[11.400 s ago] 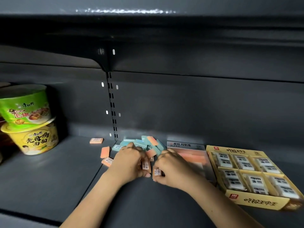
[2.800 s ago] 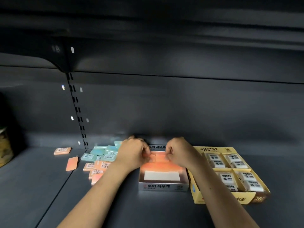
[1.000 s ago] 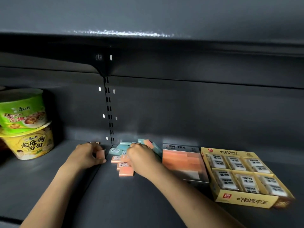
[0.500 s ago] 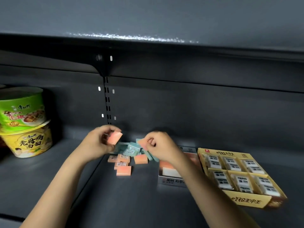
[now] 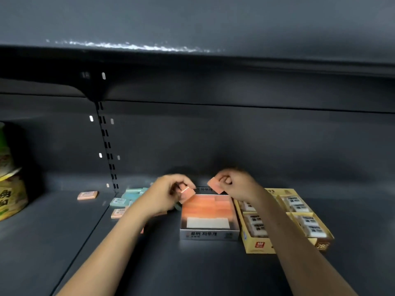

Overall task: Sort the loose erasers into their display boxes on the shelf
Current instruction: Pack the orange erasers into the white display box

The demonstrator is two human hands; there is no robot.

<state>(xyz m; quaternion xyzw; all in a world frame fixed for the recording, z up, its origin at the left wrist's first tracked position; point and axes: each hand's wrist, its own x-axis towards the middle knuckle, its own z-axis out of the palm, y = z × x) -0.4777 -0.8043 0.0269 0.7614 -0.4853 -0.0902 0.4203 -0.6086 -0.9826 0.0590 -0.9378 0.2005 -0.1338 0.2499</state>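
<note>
A person stands at a dark grey shelf, both arms reaching in toward a silver display box that serves as the landmark here; the left hand pinches one orange eraser between thumb and fingertips just over the box's back left corner; the right hand pinches a second orange eraser the same way, above the back edge. Inside the box lie rows of orange erasers with a bare white strip toward the front. To do this step well, each eraser probably wants turning flat and square to the rows, then lowering into a free slot one at a time so the hands do not crowd each other. Left of the box sits the loose pile of teal and orange erasers, barcode stickers showing but too blurred to read; a lone orange eraser lies further left. The box front carries Korean writing, apparently "로버 지우개". Touching its right side is a yellow display box of white erasers with black labels, a red logo and "28" on its front. Far left stand stacked noodle cups, their lettering unreadable.
</note>
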